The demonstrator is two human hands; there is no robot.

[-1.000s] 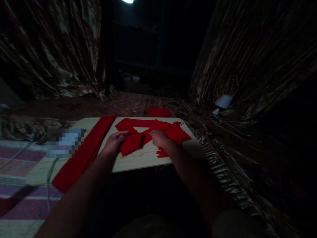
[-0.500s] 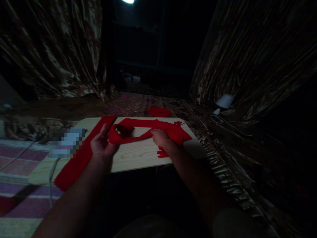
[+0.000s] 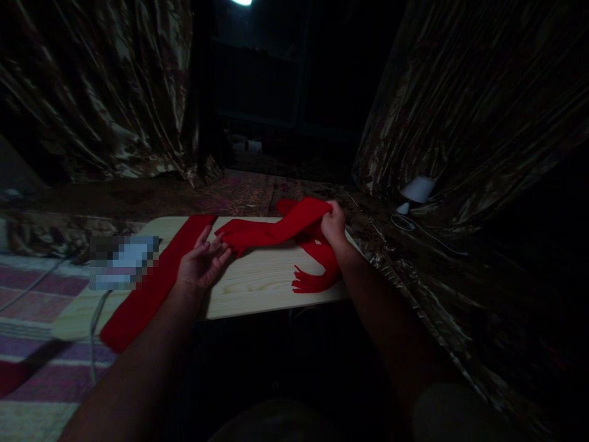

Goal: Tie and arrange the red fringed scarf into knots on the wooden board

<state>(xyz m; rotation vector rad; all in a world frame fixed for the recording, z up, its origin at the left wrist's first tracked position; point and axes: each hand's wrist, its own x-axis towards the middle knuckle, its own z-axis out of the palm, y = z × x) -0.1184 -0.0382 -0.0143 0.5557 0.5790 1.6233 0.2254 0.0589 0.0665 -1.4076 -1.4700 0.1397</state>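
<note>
A red fringed scarf point(image 3: 271, 233) stretches across the wooden tabletop point(image 3: 257, 288). My right hand point(image 3: 334, 222) is closed on a part of it, lifted above the right side of the table. From there the cloth slopes down to the left, while its fringed end point(image 3: 310, 281) lies near the table's front edge. My left hand point(image 3: 202, 263), palm up with fingers spread, is beside the scarf's left part; whether the fingertips touch it I cannot tell. Under and beside my left wrist lies a long flat strip of red cloth point(image 3: 147, 294).
On the table's left is a blurred-out, pixelated object point(image 3: 124, 261) with a cable point(image 3: 94, 325). Another red cloth piece point(image 3: 284, 205) shows behind the table's far edge. A small white lamp point(image 3: 418, 189) stands at right. Curtains point(image 3: 138, 92) hang on both sides; a striped cover point(image 3: 37, 344) lies at left.
My right hand has moved right and up, drawing the scarf out of its open loop into a long band. My left hand has shifted slightly right, fingers more spread.
</note>
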